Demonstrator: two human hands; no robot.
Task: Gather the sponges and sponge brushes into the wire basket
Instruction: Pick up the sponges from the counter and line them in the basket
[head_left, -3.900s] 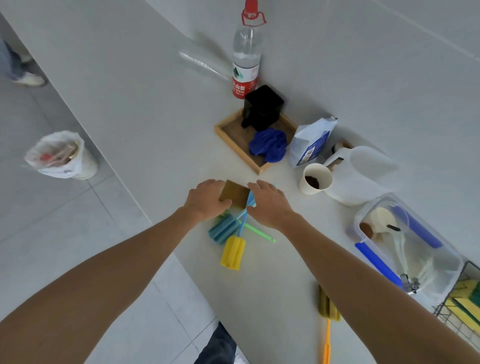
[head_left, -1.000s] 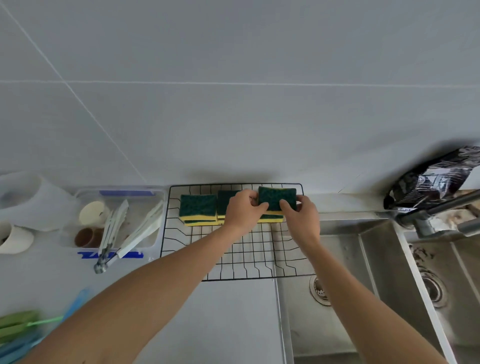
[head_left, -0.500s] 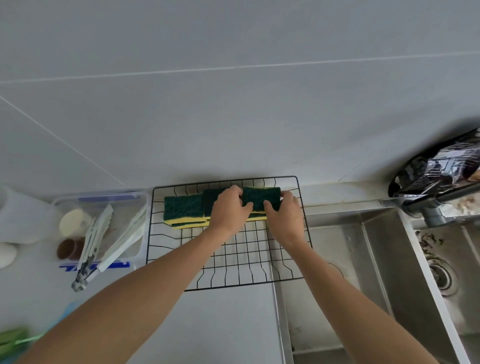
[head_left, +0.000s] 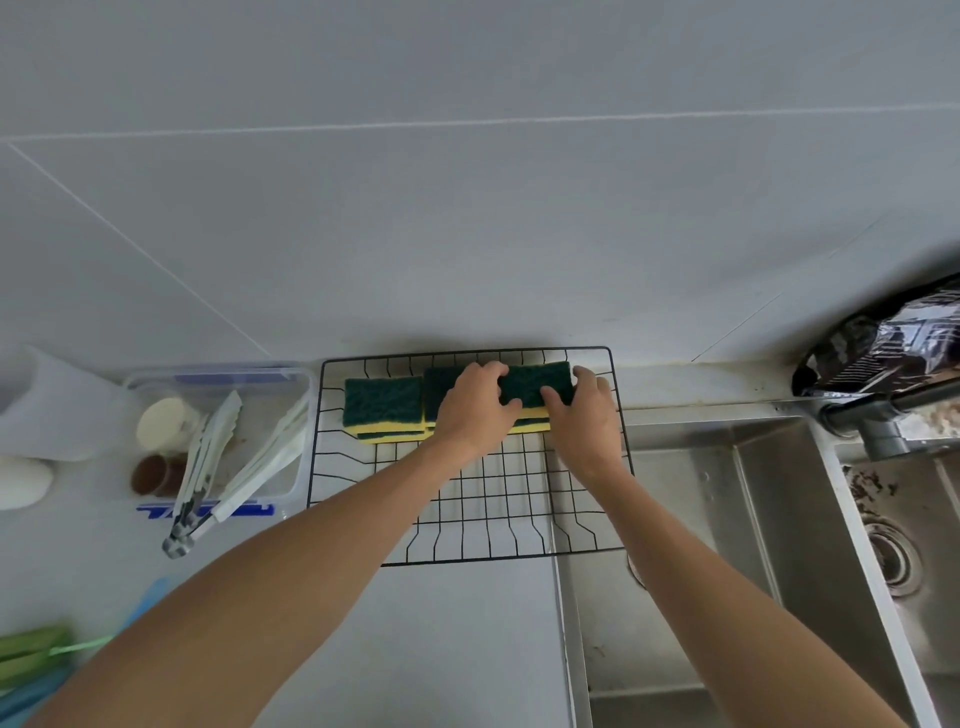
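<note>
I have my left hand (head_left: 475, 402) and right hand (head_left: 584, 415) both gripping the top scouring sponge (head_left: 535, 382) on the stacks inside the wire basket (head_left: 467, 519), while the sponge brushes (head_left: 31, 654) wait on the counter far left.

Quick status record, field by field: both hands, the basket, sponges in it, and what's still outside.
left hand: left hand grips the right-most sponge from its left side
right hand: right hand holds the same sponge at its right end
wire basket: wire basket on the counter, partly over the sink
sponges in basket: green-and-yellow stacks in a row along the far side; left stack untouched
still outside: sponge brushes on the counter, far left
nearby: plastic tub holding tongs
</note>
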